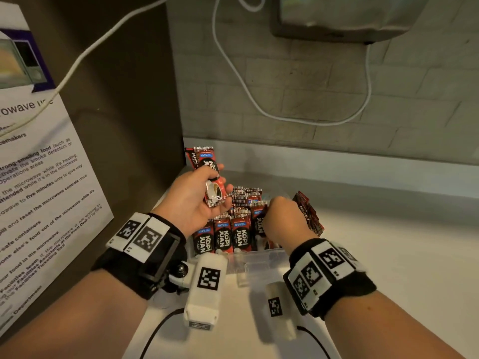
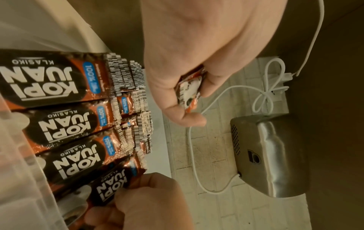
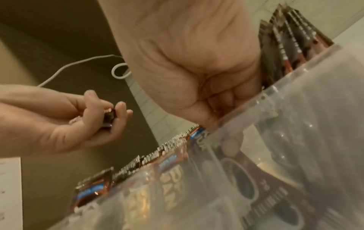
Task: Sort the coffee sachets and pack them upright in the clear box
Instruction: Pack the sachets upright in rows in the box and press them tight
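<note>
My left hand point(image 1: 197, 195) is raised over the back left of the clear box point(image 1: 261, 253) and grips a small bunch of red-and-black Kopi Juan sachets point(image 1: 204, 161); the left wrist view shows their ends point(image 2: 190, 91) between thumb and fingers. Several rows of sachets point(image 1: 223, 237) stand upright in the box. My right hand point(image 1: 282, 218) reaches into the box and pinches the rightmost sachet of the front row point(image 2: 112, 185), which leans slightly. More sachets point(image 1: 308, 216) lean at the box's right side, just beyond that hand. The box's frosted wall point(image 3: 295, 147) partly hides my right fingers.
The box sits on a white counter point(image 1: 388, 255) in a corner. A dark side panel with a microwave notice point(image 1: 39, 177) stands at the left, a tiled wall behind. A steel wall unit point(image 1: 344, 16) and a white cable point(image 1: 259, 104) hang above.
</note>
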